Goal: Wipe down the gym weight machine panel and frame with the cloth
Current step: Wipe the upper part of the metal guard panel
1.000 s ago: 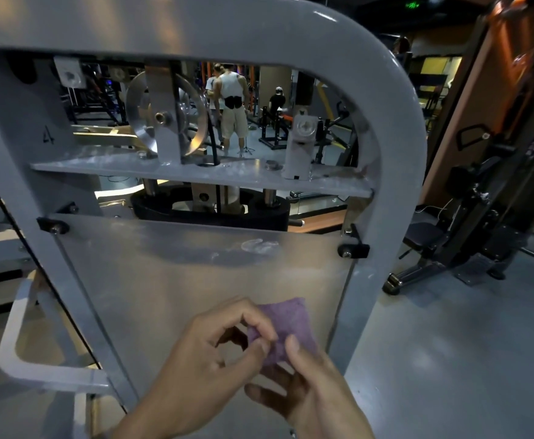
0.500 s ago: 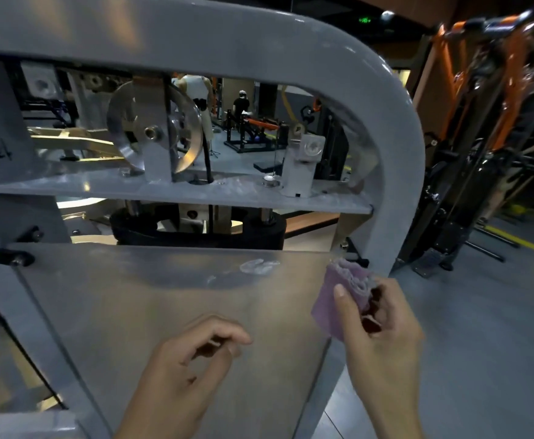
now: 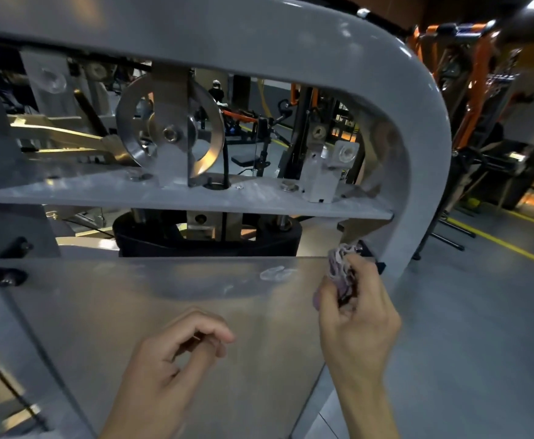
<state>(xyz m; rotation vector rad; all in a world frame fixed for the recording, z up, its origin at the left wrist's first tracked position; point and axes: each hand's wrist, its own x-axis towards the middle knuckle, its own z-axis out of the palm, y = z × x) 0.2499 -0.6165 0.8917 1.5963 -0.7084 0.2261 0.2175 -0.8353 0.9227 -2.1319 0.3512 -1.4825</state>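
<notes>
Two hands up; right hand [image 3: 359, 315] is gripping the bunched cloth [image 3: 341, 267] at the panel [image 3: 164, 299] top-right corner, beside the frame [image 3: 424, 153]; left hand [image 3: 167, 365] is hanging loosely curled, holding nothing; cloth is looking soft, light, so bunching it in the fingers should be working; smear [image 3: 276, 274] is sitting just left; bracket [image 3: 371, 258] is crowding the corner.

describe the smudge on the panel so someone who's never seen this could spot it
Start at the grey frame arching over the machine, then drop to the flat metal panel beneath the pulley shelf. The smudge sits just under the panel's top edge, left of the purple cloth bunched in the right hand. It is whitish and blotchy, the most distinct mark there.
</notes>
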